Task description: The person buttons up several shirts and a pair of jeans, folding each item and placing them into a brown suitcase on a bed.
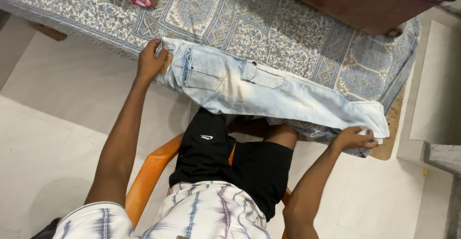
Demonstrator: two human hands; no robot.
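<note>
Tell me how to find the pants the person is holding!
Look at the bed with the patterned blue sheet. Along its near edge lie pale blue jeans, with the left hand on the waist and the right hand at the hem. Nothing else there is plain faded denim.

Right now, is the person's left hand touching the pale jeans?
Touching. The head view shows the left hand gripping the waistband end of the pale jeans, with the fingers curled over the denim edge.
</note>
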